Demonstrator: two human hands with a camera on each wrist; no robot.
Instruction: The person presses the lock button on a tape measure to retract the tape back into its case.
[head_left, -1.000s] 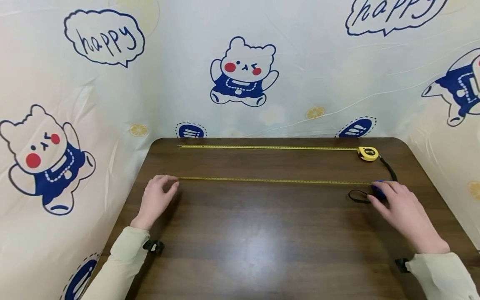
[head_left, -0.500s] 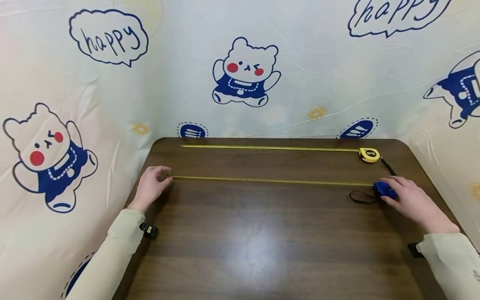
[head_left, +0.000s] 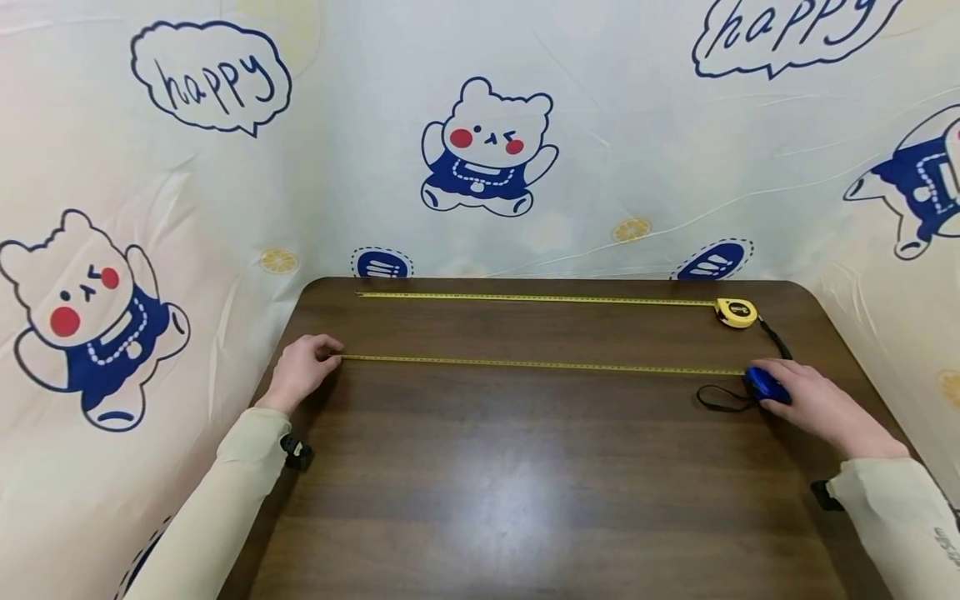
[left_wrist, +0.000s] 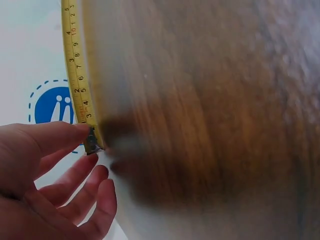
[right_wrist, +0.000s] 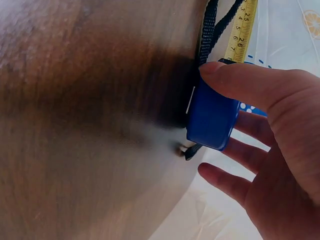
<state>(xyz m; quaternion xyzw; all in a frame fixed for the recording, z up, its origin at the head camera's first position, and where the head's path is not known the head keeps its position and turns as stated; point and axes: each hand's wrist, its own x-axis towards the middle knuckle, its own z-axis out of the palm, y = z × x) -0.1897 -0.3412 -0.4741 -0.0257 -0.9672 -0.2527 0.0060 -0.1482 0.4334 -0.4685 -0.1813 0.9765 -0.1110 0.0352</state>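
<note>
A blue tape measure (head_left: 767, 384) sits toward the right of the brown table, its yellow blade (head_left: 540, 364) drawn out leftward. My right hand (head_left: 825, 408) grips the blue case, thumb on top in the right wrist view and fingers at its far side. At the blade's other end, my left hand (head_left: 300, 373) pinches the tape by its metal hook (left_wrist: 92, 141); the thumb presses near the first marks. Farther back lies a yellow tape measure (head_left: 738, 313), its blade (head_left: 532, 298) also extended leftward, roughly parallel to the first.
A black wrist strap (right_wrist: 207, 37) loops from the blue case. Another black strap (head_left: 774, 337) trails from the yellow one toward my right hand. The wooden table (head_left: 510, 483) has rounded back corners, and a printed cloth (head_left: 585, 125) hangs behind and beside it.
My left hand has shifted a little left with the tape end. My right hand has moved slightly right and now shows more of the blue case. The yellow tape measure stays put.
</note>
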